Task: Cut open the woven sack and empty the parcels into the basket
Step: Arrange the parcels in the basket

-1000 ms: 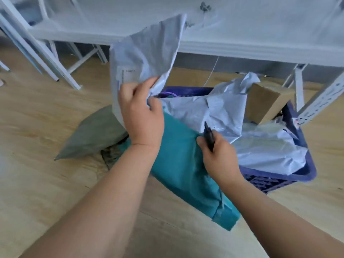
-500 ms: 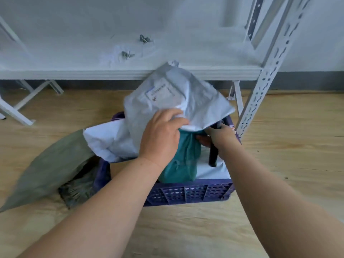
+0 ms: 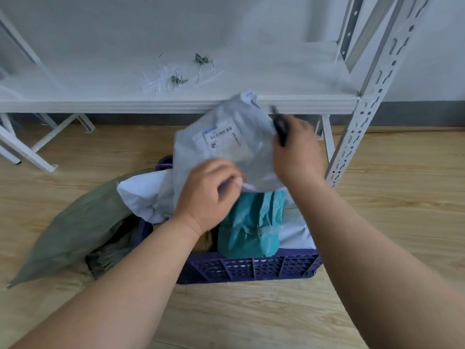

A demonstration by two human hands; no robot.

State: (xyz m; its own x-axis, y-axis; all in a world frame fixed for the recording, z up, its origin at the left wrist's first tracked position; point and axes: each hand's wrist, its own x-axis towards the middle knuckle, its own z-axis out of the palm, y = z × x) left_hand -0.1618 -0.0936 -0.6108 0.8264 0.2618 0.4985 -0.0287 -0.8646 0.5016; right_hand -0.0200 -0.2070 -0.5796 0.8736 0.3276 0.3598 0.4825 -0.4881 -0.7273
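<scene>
over the blue basket [image 3: 247, 269], on the wooden floor [image 3: 377, 197] just in front of the white metal shelf [image 3: 176, 104], we hold a grey parcel [image 3: 226, 147] up with both hands. our left hand [image 3: 208, 197] has its fingers curled in, pinching the parcel's lower edge between thumb and fingertips. our right hand [image 3: 298, 153] is closed around a dark cutter [image 3: 279, 127], whose tip points up past the parcel's right edge; that hand is blurred, so we cannot tell whether its fingers also grip the parcel. the parcel's printed label [image 3: 222, 141] faces us, with a barcode along its top.

below the raised parcel, a teal parcel [image 3: 251, 230] stands on end inside the basket against its near wall. a white parcel [image 3: 148, 195] hangs over the basket's left rim, and another pale parcel [image 3: 294, 235] lies at the basket's right side, beside the teal one. a brown cardboard edge shows between our left wrist and the teal parcel.

the green woven sack [image 3: 73, 227] lies slack on the floor, touching the basket's left side, its open frayed mouth turned toward the basket's near left corner. on the shelf board lie loose scraps of thread [image 3: 173, 76].
</scene>
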